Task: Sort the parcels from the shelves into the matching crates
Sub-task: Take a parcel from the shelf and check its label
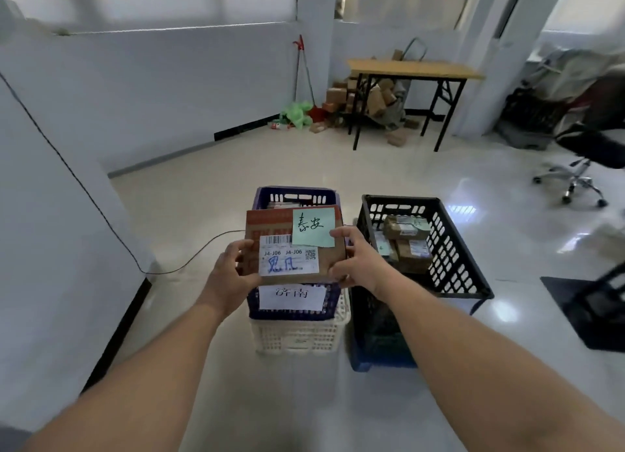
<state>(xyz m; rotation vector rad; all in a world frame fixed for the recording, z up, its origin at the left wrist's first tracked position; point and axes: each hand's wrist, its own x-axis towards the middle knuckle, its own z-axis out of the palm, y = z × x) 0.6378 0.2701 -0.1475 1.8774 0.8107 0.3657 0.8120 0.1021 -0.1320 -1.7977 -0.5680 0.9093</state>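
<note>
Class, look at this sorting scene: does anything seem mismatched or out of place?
Yes. The parcel, held by both hands over the blue crate, carries a green note reading 泰安, while that crate's label reads 济南. The names differ.

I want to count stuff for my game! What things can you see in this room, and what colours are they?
cardboard parcel: one, brown, held above the blue crate
sticky note: one, green, on the parcel
blue crate: one, stacked on the white crate
white crate: one, on the floor
black crate: one, right of the blue crate, parcels inside
folding table: one, wooden top, far wall
office chair: one, black, right
left hand: on the parcel's left edge
right hand: on the parcel's right edge
</note>
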